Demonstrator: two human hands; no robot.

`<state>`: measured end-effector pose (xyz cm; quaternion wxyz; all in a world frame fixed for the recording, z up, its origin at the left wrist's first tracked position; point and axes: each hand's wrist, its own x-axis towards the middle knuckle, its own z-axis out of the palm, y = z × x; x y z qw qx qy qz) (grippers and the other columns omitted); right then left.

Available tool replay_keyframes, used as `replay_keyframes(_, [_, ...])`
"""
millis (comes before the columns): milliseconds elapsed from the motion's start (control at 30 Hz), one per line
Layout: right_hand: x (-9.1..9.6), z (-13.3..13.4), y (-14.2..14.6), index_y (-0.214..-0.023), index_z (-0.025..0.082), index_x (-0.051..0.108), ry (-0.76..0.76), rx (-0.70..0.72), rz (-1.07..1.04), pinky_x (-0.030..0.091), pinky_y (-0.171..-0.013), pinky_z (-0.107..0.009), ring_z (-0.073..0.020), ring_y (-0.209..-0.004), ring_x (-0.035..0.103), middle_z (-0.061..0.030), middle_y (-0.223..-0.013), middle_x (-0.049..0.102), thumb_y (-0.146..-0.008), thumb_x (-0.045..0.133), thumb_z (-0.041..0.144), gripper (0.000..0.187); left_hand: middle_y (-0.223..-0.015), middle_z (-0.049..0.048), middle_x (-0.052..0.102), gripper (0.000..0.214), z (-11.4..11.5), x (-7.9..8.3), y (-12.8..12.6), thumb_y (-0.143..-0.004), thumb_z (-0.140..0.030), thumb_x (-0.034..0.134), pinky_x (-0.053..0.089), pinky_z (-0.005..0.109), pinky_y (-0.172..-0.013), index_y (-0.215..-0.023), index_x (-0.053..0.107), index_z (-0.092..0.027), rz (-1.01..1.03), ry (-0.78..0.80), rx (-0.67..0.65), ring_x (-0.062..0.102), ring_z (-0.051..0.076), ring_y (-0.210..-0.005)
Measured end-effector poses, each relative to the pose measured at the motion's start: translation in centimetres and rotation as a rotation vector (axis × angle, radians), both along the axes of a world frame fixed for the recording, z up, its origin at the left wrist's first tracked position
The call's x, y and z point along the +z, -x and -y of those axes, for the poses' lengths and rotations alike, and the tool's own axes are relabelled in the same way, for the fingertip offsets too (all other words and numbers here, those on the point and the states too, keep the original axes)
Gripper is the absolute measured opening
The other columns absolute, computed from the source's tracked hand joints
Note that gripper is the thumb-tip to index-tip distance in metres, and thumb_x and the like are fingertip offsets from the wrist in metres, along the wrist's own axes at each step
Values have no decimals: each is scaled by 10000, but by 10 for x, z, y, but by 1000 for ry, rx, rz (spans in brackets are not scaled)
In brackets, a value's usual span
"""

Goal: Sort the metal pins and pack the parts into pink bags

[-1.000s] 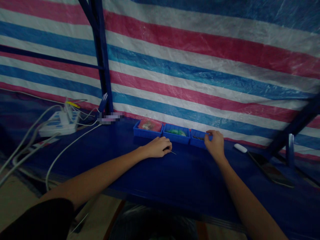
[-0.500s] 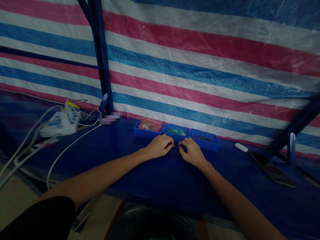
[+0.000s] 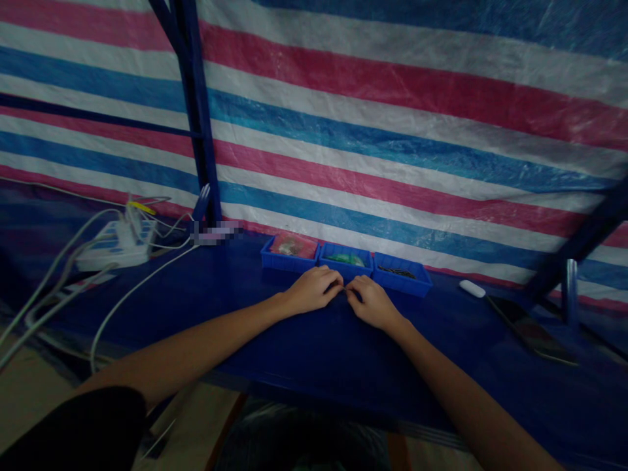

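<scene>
My left hand [image 3: 314, 288] and my right hand [image 3: 373, 301] meet fingertip to fingertip above the blue table [image 3: 314, 353]. Both have their fingers pinched together. Whatever small thing lies between them is too tiny and too covered to name. Just behind the hands stand three blue bins in a row. Inside the left bin [image 3: 284, 263] is a reddish plastic bag [image 3: 300, 245] with small pale pieces. The middle bin [image 3: 343, 267] has a green bag [image 3: 350, 259], and the right bin [image 3: 407, 286] contains dark, thin metal pieces [image 3: 396, 271].
At the left, a white power strip [image 3: 115, 245] has several plugs and trailing cables [image 3: 132, 288]. To the right lie a white oval case [image 3: 471, 288] and a dark phone [image 3: 534, 330]. A blue frame post [image 3: 199, 131] rises before a striped tarp [image 3: 392, 131].
My right hand has moved slightly left, closing the small gap between the fingertips. The thin piece that showed between them is now mostly hidden. The left hand has barely moved.
</scene>
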<state>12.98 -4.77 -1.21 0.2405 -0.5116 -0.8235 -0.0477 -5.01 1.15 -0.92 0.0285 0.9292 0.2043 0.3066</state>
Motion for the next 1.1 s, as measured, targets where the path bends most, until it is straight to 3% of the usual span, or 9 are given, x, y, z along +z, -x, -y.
replay_keyframes(533, [5,2,-2,-770,179,574,5,-14,-9,389,-732,-283,-163,-788,520,-33,-781,588,-860,460,132,153,-843,42,628,122,-6,7,5,-887,-235,477,446,304,-759,-849,568,-162,65,3,13,564,167,-815])
replay_keyframes(1100, [3,2,-1,-769,181,580,8,-11,6,399,-746,-279,-162,-802,520,-34,-785,586,-846,467,131,145,-827,43,635,172,-1,2,1,-900,-258,457,430,291,-734,-852,591,-161,-8,1,47,568,169,-796])
